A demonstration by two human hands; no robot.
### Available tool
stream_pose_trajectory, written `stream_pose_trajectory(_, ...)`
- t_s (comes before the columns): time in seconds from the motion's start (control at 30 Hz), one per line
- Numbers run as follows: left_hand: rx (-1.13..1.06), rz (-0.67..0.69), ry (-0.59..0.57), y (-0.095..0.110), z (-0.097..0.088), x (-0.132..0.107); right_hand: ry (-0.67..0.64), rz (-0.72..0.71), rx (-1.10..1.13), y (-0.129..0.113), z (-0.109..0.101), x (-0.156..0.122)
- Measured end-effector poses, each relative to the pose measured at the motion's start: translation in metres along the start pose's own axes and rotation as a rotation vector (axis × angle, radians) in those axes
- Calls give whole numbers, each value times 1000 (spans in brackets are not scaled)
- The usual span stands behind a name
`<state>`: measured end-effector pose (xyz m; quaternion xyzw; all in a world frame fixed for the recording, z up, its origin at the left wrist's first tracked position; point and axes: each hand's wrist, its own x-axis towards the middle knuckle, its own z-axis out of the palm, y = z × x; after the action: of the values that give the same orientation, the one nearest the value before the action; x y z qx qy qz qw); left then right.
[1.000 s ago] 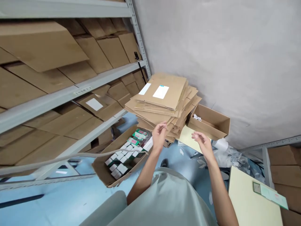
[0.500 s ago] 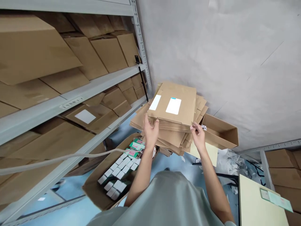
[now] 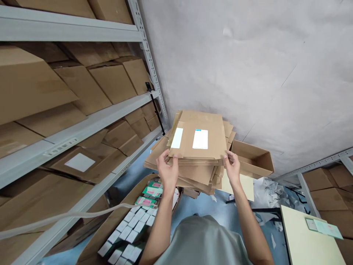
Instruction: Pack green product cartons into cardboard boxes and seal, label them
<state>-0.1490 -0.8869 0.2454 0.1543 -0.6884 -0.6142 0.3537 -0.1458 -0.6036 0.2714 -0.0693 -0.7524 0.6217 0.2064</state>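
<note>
A tall stack of flattened brown cardboard boxes stands against the grey wall. The top flattened box bears two white labels and sits lifted a little above the rest. My left hand grips its near left corner with fingers curled over the edge. My right hand pinches its near right corner.
Metal shelving full of brown cartons runs along the left. An open carton of small white and green packs lies on the blue floor below. An open empty box sits right of the stack. A pale yellow table is at lower right.
Both hands rose from in front of the stack to the top flattened box and closed on its near corners. The view shifted closer to the stack.
</note>
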Motion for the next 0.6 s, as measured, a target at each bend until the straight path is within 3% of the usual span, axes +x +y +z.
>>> stream_pose_trajectory(0.27,-290,-181,23,26,7,-37,99,64,164,-8,-57,-9)
stream_pose_trajectory(0.43,-511,-382,-285,57,33,-84,243,117,273,-10,-113,-42)
stream_pose_trajectory(0.6,-550,-388,-553,106,82,-153,478,138,320,5,-199,-79)
